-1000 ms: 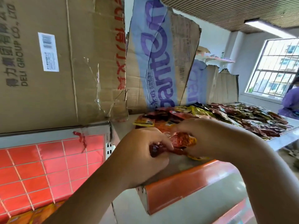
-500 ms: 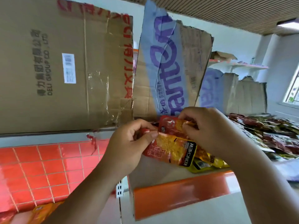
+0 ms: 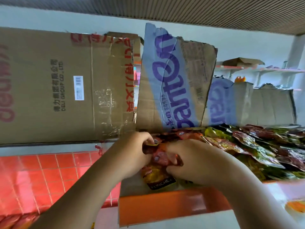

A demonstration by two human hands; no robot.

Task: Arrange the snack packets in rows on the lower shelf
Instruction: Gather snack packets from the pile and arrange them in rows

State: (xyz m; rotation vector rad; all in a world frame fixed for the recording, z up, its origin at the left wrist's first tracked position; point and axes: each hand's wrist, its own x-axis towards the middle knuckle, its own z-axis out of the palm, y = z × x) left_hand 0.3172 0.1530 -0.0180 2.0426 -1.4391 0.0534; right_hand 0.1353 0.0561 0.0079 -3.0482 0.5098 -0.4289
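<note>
Both hands grasp a small bundle of snack packets [image 3: 158,162] over the left end of the orange-edged shelf [image 3: 165,207]. The left hand [image 3: 132,156] pinches its upper corner, and the right hand [image 3: 194,164] curls round its right side. Probable fault: the glossy film pouches, gathered several at once, slide apart and spill over the lip. A heap [image 3: 255,146] of flat, crinkled pouches lies to the right, and torn corrugated cardboard [image 3: 173,80] stands behind.
</note>
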